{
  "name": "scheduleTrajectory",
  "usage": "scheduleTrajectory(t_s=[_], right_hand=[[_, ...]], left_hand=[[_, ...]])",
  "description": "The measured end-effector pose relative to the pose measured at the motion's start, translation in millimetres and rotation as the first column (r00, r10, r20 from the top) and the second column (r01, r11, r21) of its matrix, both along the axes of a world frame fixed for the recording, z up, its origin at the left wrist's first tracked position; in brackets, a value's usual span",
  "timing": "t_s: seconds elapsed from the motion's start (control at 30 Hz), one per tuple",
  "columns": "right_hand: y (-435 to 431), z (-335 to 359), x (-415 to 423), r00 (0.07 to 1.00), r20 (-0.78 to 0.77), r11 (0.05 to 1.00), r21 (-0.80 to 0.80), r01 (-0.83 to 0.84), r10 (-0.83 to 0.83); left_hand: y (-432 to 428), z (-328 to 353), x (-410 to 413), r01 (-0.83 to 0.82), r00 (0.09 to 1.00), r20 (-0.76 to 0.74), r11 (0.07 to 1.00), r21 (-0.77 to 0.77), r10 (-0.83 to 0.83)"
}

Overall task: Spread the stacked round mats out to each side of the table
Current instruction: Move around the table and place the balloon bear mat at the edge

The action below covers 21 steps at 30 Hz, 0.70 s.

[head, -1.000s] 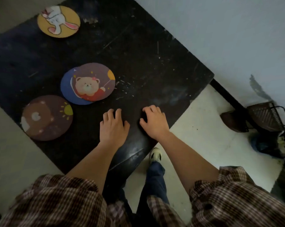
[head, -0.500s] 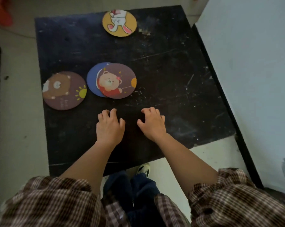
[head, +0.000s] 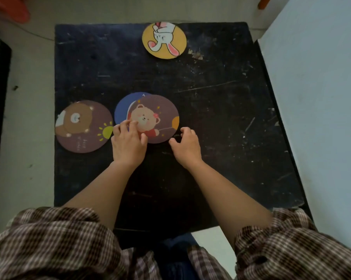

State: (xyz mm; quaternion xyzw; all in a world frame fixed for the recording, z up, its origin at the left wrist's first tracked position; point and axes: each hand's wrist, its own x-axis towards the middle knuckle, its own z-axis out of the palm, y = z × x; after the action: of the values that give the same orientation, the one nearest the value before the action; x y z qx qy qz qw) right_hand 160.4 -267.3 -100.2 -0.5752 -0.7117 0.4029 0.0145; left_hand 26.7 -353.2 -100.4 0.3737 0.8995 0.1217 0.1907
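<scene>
Two round mats lie stacked, slightly offset, in the middle of the black table: a purple-brown mat with a bear in red on top and a blue mat under it. My left hand rests its bent fingers and thumb on the top mat's near-left part. My right hand sits on the table with curled fingers at that mat's near-right edge, holding nothing. A brown bear mat lies at the table's left edge. At the far edge lies a yellow rabbit mat.
A pale wall or panel runs close along the table's right side. A red object sits on the floor at the far left. The table's right half and near part are bare.
Both hands have moved forward from the bare table to the stacked pair. My left fingers now lie on the top mat, and my right hand has reached its edge. The camera view has turned.
</scene>
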Motion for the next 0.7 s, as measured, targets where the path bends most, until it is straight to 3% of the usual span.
scheduleTrajectory(t_s=[0.3,0.4,0.53,0.7], right_hand=[[29.3,-3.9,-23.3,0.973,-0.045,0.967,-0.138,0.216,-0.224],[34.0,-4.5,-30.6,0.951,-0.053,0.938,-0.187,0.29,-0.305],[39.8,-3.5,-36.0,0.889,-0.053,0.859,-0.287,0.424,-0.456],[41.9,-2.1,-33.9,0.905,-0.058,0.873,-0.296,0.388,-0.422]], left_hand=[[47.8,-5.6,-37.5,-0.016,1.0,-0.007,0.996,-0.092,0.016],[53.4,-5.9,-39.7,-0.11,0.994,0.004,0.983,-0.144,0.112],[68.0,-2.7,-43.6,-0.251,0.949,0.144,0.949,-0.19,0.28],[69.8,-2.6,-47.4,-0.312,0.932,0.142,0.938,-0.149,0.333]])
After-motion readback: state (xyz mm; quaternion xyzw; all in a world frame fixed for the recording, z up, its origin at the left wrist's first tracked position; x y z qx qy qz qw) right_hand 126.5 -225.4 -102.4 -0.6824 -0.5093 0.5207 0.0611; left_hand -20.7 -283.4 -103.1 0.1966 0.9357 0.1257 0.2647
